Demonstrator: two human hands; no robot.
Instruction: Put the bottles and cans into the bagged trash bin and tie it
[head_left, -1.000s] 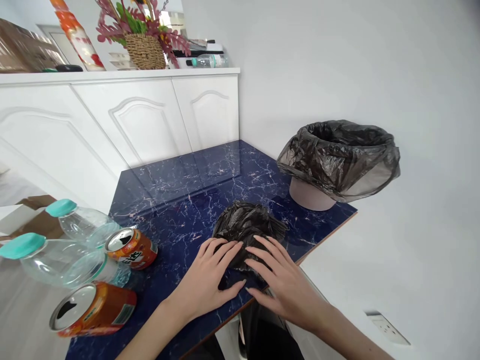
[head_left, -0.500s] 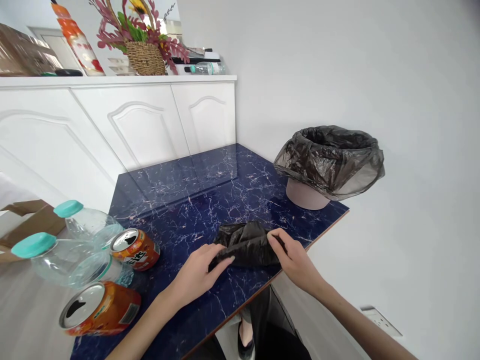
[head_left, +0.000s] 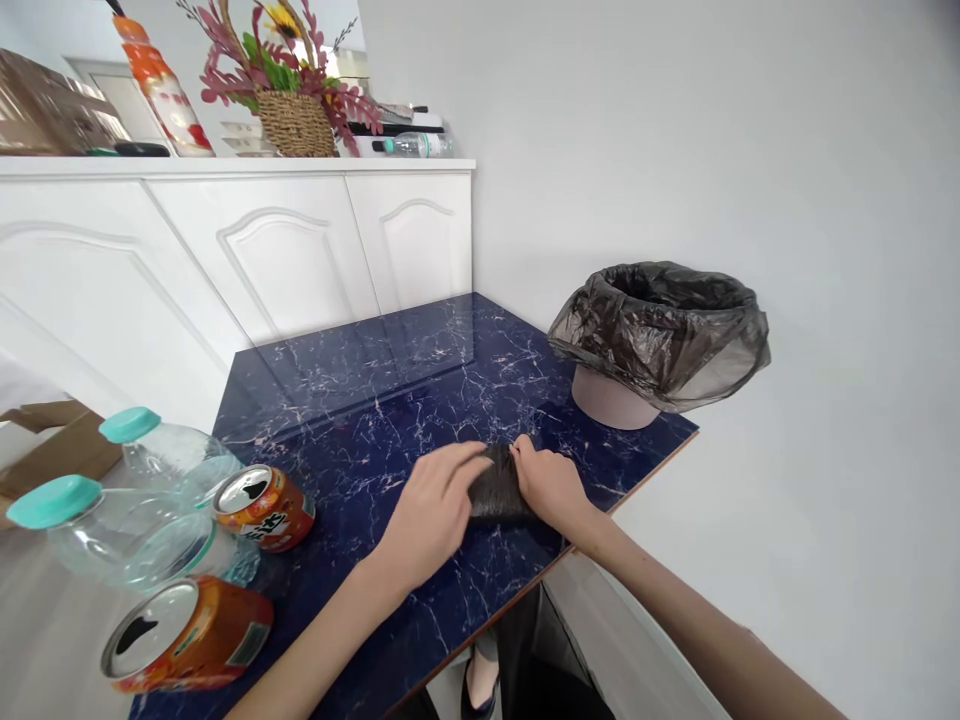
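Note:
A black plastic bag [head_left: 499,487], folded into a compact bundle, lies near the front edge of the blue marbled table [head_left: 360,420]. My left hand [head_left: 439,505] is closed at the bundle's left side, its fingers bent over the plastic. On the other side, my right hand [head_left: 551,487] grips the right end with curled fingers. The undersides of both hands are hidden. Behind them to the right stands a pale pink bin [head_left: 615,398], lined with another black bag [head_left: 660,335] whose edge hangs over the rim.
Two opened orange drink cans [head_left: 266,508] and two clear bottles with turquoise caps [head_left: 56,502] stand at the left. A cardboard box [head_left: 60,440] is beyond them. White cabinets [head_left: 300,250] border the back; a flower basket [head_left: 296,122] sits on top. A wall [head_left: 847,300] rises on the right.
The black bag has become smaller and more tightly folded. My hands have come closer together, the left moving right and the right moving slightly left. The view has shifted a little.

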